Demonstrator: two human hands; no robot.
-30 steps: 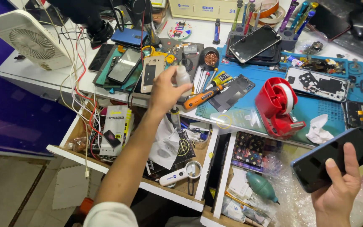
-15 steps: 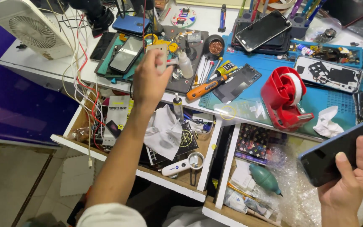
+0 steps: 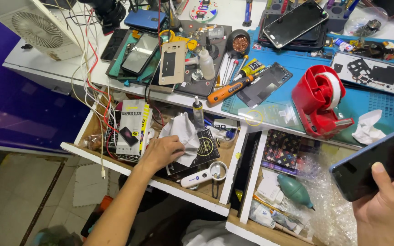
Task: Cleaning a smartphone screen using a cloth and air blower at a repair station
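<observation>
In the open drawer (image 3: 115,159), left hand (image 3: 160,152) grips white cloth (image 3: 183,134)

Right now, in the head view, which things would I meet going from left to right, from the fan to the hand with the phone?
White fan → boxed screen protector in the open drawer → left hand on the white cloth → orange screwdriver → red tape dispenser → dark phone held by the right hand.

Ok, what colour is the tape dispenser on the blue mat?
Red, with a white roll of tape in it: the tape dispenser shows clearly in the head view.
</observation>
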